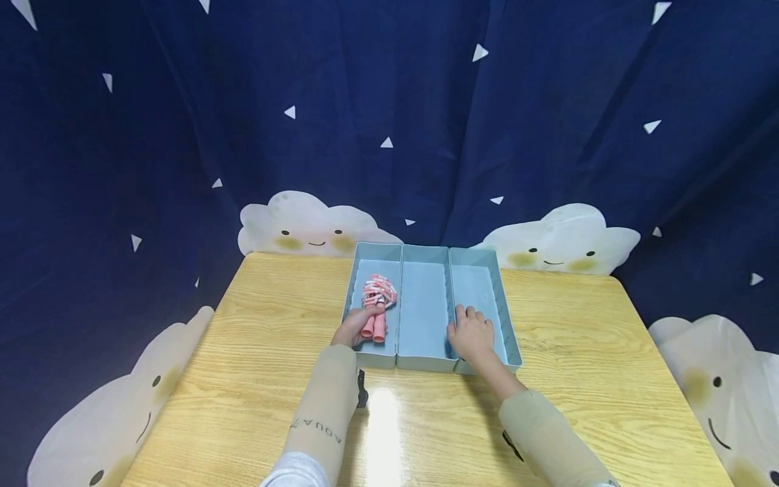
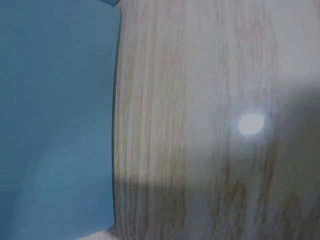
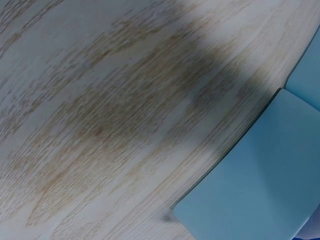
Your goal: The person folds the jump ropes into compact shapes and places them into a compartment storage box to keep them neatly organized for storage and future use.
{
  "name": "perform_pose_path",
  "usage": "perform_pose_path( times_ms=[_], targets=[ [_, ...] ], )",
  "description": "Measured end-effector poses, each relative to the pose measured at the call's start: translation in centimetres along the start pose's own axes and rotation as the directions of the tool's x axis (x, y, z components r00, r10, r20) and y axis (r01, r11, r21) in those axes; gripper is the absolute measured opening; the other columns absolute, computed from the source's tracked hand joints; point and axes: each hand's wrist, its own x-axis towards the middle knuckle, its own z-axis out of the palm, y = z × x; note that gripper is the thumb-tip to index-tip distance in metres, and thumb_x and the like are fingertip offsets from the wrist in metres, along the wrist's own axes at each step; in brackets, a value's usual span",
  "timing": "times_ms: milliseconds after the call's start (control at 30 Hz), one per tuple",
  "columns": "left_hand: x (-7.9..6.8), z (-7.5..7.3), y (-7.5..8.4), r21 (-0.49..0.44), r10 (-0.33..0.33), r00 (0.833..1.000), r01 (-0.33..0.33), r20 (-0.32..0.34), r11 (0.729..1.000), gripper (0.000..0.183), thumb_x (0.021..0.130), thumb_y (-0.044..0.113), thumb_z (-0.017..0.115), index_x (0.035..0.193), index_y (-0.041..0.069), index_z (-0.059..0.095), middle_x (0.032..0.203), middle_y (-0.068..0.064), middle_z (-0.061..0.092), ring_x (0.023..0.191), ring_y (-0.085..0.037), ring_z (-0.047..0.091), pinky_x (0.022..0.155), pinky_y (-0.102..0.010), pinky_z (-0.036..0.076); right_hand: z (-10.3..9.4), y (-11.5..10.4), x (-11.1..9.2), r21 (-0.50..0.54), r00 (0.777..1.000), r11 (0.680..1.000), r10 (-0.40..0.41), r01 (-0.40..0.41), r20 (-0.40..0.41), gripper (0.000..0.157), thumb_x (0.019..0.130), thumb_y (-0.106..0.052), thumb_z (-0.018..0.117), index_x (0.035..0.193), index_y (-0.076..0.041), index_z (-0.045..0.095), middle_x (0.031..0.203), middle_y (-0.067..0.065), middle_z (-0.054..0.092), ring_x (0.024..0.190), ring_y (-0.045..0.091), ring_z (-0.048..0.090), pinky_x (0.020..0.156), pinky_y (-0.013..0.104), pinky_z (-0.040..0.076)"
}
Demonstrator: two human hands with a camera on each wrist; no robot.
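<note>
A jump rope (image 1: pixel 380 291) with pink handles and pink-and-white beads lies bundled over the left blue bin (image 1: pixel 379 251) in the head view. My left hand (image 1: pixel 356 326) grips it by the handles, thumb across the top; the other fingers are mostly hidden. My right hand (image 1: pixel 473 335) lies palm down over the near part of the right blue bin (image 1: pixel 481 284), fingers pointing forward, its thumb beside the wall shared with the middle bin. Neither wrist view shows the jump rope. A bin's outer wall appears in the left wrist view (image 2: pixel 60 120) and in the right wrist view.
The middle blue bin (image 1: pixel 424 297) stands between the other two, side by side with them on the wooden table (image 1: pixel 286 297). Behind the table hangs a dark blue curtain (image 1: pixel 365 81) with white triangles and clouds.
</note>
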Motion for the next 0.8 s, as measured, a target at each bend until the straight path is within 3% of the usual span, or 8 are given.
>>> perform_pose_path(
  times_ms=[200,400,800],
  targets=[
    [-0.2,0.1,-0.1,0.100,0.045,0.996,-0.037,-0.078,0.994,0.025,0.085,0.017,0.061,0.096,-0.005,0.056,0.063,-0.002,0.060,0.054,-0.010,0.059,0.055,-0.022,0.052,-0.1,0.0,-0.1,0.000,1.000,1.000,-0.001,0.001,0.003,0.038,0.090,-0.029,0.045,0.117,-0.002,0.047,0.108,0.019,0.052,0.095,0.036,0.050,0.075,0.049,0.043],
    [-0.4,0.3,-0.3,0.297,0.120,0.975,-0.060,-0.188,0.953,0.034,0.081,0.024,0.065,0.098,-0.005,0.058,0.071,-0.001,0.056,0.059,-0.007,0.053,0.055,-0.018,0.046,0.0,0.1,0.0,-0.002,1.000,1.000,-0.005,0.005,-0.004,0.037,0.090,-0.029,0.044,0.115,-0.002,0.047,0.106,0.018,0.053,0.092,0.035,0.051,0.073,0.049,0.043],
    [-1.2,0.5,-0.2,0.415,0.144,0.966,-0.043,-0.216,0.909,0.049,0.083,0.029,0.062,0.114,-0.007,0.050,0.087,-0.010,0.057,0.069,-0.015,0.055,0.057,-0.023,0.047,0.0,0.0,0.0,-0.003,1.000,1.000,0.002,-0.002,0.002,0.038,0.090,-0.029,0.045,0.117,-0.002,0.047,0.107,0.018,0.053,0.094,0.036,0.051,0.074,0.049,0.043]
  ],
)
